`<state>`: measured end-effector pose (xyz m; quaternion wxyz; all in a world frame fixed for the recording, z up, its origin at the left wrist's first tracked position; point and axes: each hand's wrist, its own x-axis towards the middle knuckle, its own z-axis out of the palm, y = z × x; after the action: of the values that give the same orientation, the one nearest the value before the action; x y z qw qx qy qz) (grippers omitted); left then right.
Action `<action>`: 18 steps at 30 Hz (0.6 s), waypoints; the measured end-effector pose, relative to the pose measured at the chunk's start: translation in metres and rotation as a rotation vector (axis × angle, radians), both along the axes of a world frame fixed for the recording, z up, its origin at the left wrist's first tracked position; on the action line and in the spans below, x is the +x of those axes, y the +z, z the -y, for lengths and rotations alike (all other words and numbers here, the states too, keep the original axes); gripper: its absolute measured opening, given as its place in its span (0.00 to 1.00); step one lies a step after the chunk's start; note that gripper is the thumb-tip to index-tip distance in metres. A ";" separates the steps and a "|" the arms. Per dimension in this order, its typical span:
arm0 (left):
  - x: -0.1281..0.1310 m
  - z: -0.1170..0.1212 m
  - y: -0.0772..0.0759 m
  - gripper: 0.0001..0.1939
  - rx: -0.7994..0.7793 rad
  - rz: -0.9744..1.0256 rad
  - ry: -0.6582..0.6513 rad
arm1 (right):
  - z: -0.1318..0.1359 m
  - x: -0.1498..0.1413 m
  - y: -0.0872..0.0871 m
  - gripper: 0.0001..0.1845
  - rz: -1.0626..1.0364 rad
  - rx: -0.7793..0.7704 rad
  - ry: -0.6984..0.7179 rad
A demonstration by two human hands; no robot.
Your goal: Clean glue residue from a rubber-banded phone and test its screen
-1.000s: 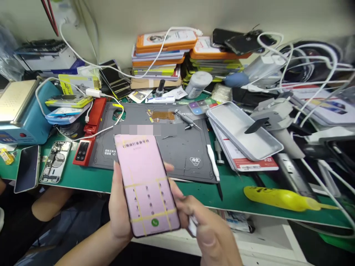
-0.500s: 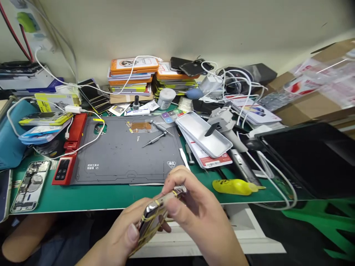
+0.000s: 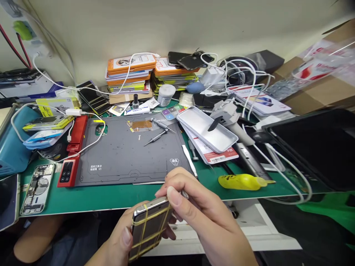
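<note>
A smartphone (image 3: pixel 146 227) bound with several yellow rubber bands sits low in the middle of the view, tilted so its dark face and shiny edge show. My left hand (image 3: pixel 122 240) grips it from below, thumb pressed on its lower corner. My right hand (image 3: pixel 194 214) is closed at the phone's top end, thumb and fingers pinching there. A small shiny piece shows between those fingers; I cannot make out what it is.
A grey repair mat (image 3: pixel 130 151) lies on the green bench mat (image 3: pixel 111 195) with two screwdrivers (image 3: pixel 156 136). A white tray (image 3: pixel 206 129), yellow tool (image 3: pixel 241 181), cables (image 3: pixel 241 77), stacked orange boxes (image 3: pixel 130 72), an opened phone (image 3: pixel 37 188) and a dark screen (image 3: pixel 318 147) crowd around.
The phone was turned from upright with its lit pink screen facing me to lying nearly flat. My right hand moved onto its top end. The view swung right.
</note>
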<state>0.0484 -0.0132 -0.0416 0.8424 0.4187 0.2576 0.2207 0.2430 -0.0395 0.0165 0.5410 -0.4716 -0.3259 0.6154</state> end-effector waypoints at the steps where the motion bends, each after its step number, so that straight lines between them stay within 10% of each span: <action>1: -0.003 0.000 -0.004 0.43 0.000 0.009 -0.006 | 0.000 0.000 0.000 0.17 -0.029 0.002 0.010; 8: -0.007 0.012 -0.023 0.39 -0.163 0.202 0.044 | -0.001 0.002 -0.001 0.15 -0.159 -0.001 0.065; 14: 0.002 0.017 0.002 0.58 -0.576 0.214 -0.174 | 0.001 0.002 -0.007 0.17 -0.313 -0.128 0.030; 18: 0.003 0.016 0.012 0.51 -0.786 0.245 -0.068 | 0.002 0.001 -0.015 0.20 -0.304 -0.181 0.006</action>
<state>0.0511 -0.0294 -0.0295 0.9695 0.0439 0.2060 0.1256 0.2443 -0.0418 0.0013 0.5375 -0.4189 -0.1851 0.7081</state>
